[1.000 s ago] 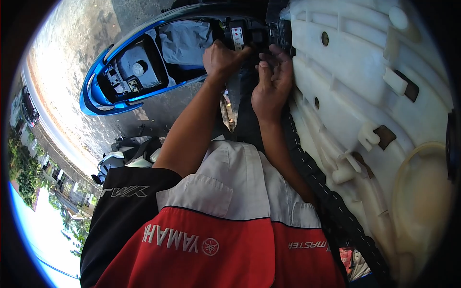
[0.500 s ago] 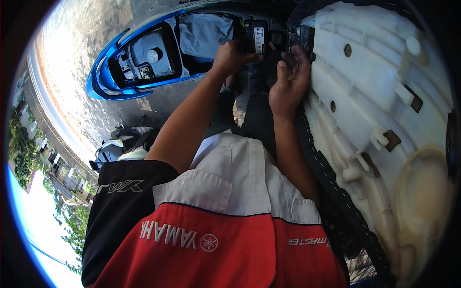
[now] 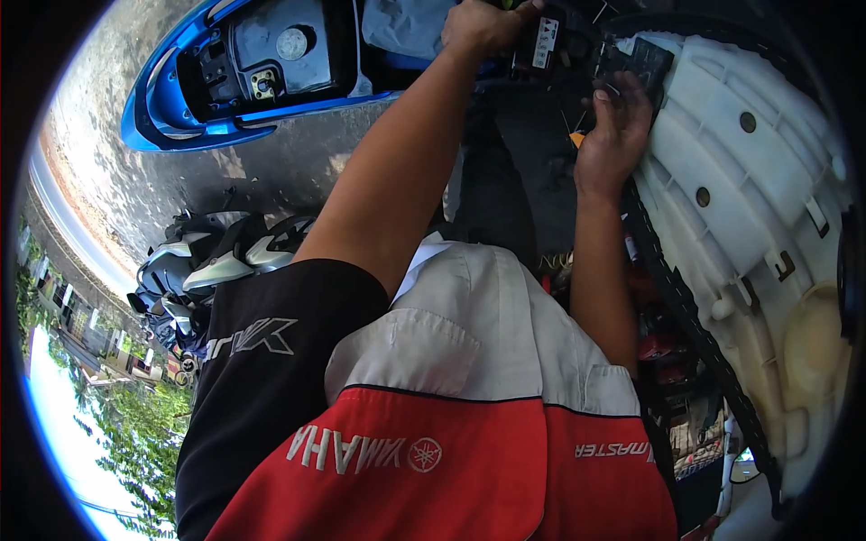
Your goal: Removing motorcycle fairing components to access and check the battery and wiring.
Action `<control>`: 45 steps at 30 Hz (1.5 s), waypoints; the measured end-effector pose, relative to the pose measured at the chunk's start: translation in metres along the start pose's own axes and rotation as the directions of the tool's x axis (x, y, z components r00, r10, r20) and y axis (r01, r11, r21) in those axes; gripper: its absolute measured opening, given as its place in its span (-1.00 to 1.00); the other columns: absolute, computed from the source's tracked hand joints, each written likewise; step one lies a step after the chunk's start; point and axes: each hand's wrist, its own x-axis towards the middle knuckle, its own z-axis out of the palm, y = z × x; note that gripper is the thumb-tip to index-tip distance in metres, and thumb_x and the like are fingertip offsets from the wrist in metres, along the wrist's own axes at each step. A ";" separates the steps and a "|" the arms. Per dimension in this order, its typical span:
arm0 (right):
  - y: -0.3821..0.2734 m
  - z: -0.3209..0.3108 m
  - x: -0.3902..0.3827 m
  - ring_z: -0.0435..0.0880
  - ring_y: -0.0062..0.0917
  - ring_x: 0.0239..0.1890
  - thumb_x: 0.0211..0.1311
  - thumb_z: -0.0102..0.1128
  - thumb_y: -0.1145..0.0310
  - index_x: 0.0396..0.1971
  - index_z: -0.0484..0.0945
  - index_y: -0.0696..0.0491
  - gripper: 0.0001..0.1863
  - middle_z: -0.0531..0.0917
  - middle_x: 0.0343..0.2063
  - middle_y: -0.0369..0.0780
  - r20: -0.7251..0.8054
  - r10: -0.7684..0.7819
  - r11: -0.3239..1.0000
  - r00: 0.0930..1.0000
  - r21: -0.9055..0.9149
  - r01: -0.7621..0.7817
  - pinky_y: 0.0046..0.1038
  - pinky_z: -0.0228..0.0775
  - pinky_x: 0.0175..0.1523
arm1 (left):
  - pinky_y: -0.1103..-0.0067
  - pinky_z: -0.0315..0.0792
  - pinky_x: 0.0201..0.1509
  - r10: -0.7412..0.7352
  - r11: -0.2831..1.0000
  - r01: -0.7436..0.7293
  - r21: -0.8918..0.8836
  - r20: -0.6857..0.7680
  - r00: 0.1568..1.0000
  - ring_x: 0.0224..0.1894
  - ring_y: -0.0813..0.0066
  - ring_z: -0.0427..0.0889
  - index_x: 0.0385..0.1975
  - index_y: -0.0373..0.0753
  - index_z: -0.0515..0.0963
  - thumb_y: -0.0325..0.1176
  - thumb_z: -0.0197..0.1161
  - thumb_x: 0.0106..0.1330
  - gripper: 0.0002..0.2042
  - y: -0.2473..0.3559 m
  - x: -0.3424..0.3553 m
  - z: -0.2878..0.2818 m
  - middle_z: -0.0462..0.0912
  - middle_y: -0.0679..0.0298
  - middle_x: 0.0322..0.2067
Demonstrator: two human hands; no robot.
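Observation:
My left hand (image 3: 483, 32) reaches over the blue scooter body (image 3: 203, 135), beside a black battery with a white label (image 3: 541, 45). Its thumb points toward the battery's top. The other fingers are partly hidden, so a grip cannot be made out. My right hand (image 3: 613, 144) is raised with thumb and fingers apart, close to a black hinge piece (image 3: 636, 63) at the end of the lifted seat (image 3: 722, 153). Nothing shows in its palm. The seat's pale plastic underside faces me.
A grey cover (image 3: 410, 32) lies in the scooter's storage space, beside the fuel tank cap (image 3: 292, 43). Other parked motorbikes (image 3: 216, 257) stand at the left on the shaded ground. A small orange item (image 3: 577, 140) shows beside my right hand.
My view has shifted, so the scooter sits higher and the seat farther right. My left hand stays by the battery. My right hand stays by the seat's hinge end, its fingers still apart.

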 end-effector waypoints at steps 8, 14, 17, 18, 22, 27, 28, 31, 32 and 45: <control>0.015 0.011 0.010 0.62 -0.36 0.03 0.33 0.24 0.47 0.24 0.42 0.14 -0.52 0.60 0.02 -0.15 0.019 -0.002 0.878 1.000 -0.479 0.011 -0.41 0.51 0.06 | 0.30 0.62 -0.05 0.565 0.766 -0.536 0.356 0.026 0.825 -0.15 0.08 0.76 -0.23 -0.14 0.70 0.04 0.50 0.04 -0.57 -0.075 -0.049 -0.015 0.77 0.13 -0.26; 0.032 0.037 0.026 0.54 -0.15 0.10 0.18 0.20 0.43 0.30 0.52 -0.15 -0.40 0.61 0.03 -0.13 0.353 -0.091 0.286 0.931 -0.886 0.364 -0.16 0.35 0.28 | 0.45 0.59 -0.27 0.642 0.766 -0.624 0.155 -0.132 0.755 -0.34 0.26 0.76 -0.30 -0.28 0.67 -0.31 0.45 0.21 -0.80 -0.148 -0.077 -0.094 0.74 0.13 -0.35; 0.030 0.047 0.023 0.49 -0.18 0.11 0.19 0.20 0.42 0.39 0.42 -0.24 -0.30 0.53 0.06 -0.18 0.404 0.043 0.065 0.914 -0.914 0.401 -0.19 0.34 0.29 | 0.53 0.52 -0.39 0.646 0.762 -0.636 0.119 -0.204 0.736 -0.50 0.38 0.67 -0.35 -0.29 0.65 -0.43 0.45 0.22 -0.88 -0.173 -0.083 -0.129 0.68 0.18 -0.43; 0.027 0.049 0.021 0.49 -0.18 0.11 0.19 0.20 0.42 0.39 0.42 -0.24 -0.30 0.53 0.06 -0.18 0.400 0.052 0.061 0.915 -0.916 0.397 -0.19 0.34 0.29 | 0.53 0.52 -0.39 0.646 0.761 -0.640 0.106 -0.204 0.736 -0.50 0.38 0.67 -0.35 -0.29 0.65 -0.43 0.45 0.22 -0.88 -0.180 -0.081 -0.140 0.68 0.18 -0.43; 0.015 0.052 0.012 0.45 -0.19 0.20 0.21 0.21 0.42 0.40 0.41 -0.19 -0.32 0.46 0.19 -0.17 0.431 0.182 -0.067 0.884 -0.891 0.448 -0.20 0.31 0.33 | 0.44 0.51 -0.40 0.672 0.737 -0.598 0.315 -0.434 0.601 -0.50 0.29 0.68 -0.40 -0.22 0.67 -0.43 0.45 0.20 -0.93 -0.202 -0.057 -0.180 0.67 0.22 -0.47; 0.005 0.050 0.012 0.41 -0.17 0.30 0.21 0.23 0.46 0.38 0.44 -0.12 -0.33 0.41 0.30 -0.14 0.495 0.251 -0.063 0.832 -0.849 0.524 -0.18 0.27 0.39 | 0.50 0.51 -0.38 0.653 0.756 -0.540 0.369 -0.478 0.588 -0.53 0.30 0.64 -0.46 -0.27 0.61 -0.41 0.46 0.25 -0.86 -0.217 -0.026 -0.196 0.64 0.20 -0.51; 0.004 0.050 0.014 0.41 -0.15 0.30 0.20 0.24 0.47 0.36 0.46 -0.11 -0.35 0.41 0.30 -0.12 0.490 0.271 -0.018 0.828 -0.858 0.514 -0.17 0.27 0.40 | 0.50 0.51 -0.38 0.651 0.758 -0.544 0.360 -0.477 0.590 -0.53 0.30 0.64 -0.46 -0.27 0.61 -0.41 0.46 0.25 -0.86 -0.219 -0.023 -0.195 0.64 0.20 -0.51; 0.000 0.049 0.020 0.42 -0.12 0.31 0.19 0.25 0.48 0.33 0.49 -0.09 -0.37 0.40 0.32 -0.11 0.489 0.302 0.042 0.818 -0.865 0.501 -0.17 0.26 0.41 | 0.48 0.43 -0.46 0.665 0.744 -0.555 0.371 -0.491 0.563 -0.58 0.32 0.60 -0.51 -0.20 0.57 -0.44 0.48 0.15 -0.84 -0.222 -0.018 -0.191 0.59 0.28 -0.59; -0.001 0.049 0.021 0.42 -0.11 0.31 0.19 0.25 0.48 0.32 0.50 -0.08 -0.38 0.40 0.33 -0.11 0.496 0.310 0.070 0.811 -0.863 0.501 -0.18 0.27 0.42 | 0.48 0.41 -0.47 0.678 0.735 -0.546 0.402 -0.475 0.561 -0.59 0.33 0.58 -0.52 -0.19 0.56 -0.45 0.48 0.14 -0.84 -0.223 -0.016 -0.190 0.59 0.30 -0.60; -0.007 0.045 0.049 0.36 -0.12 0.41 0.28 0.19 0.48 0.22 0.59 0.05 -0.53 0.51 0.33 -0.14 0.421 0.544 0.078 0.726 -0.887 0.455 -0.19 0.17 0.49 | 0.37 0.44 -0.41 0.704 0.710 -0.539 0.453 -0.428 0.568 -0.56 0.17 0.55 -0.49 -0.25 0.47 -0.47 0.41 0.08 -0.81 -0.234 -0.009 -0.185 0.58 0.18 -0.55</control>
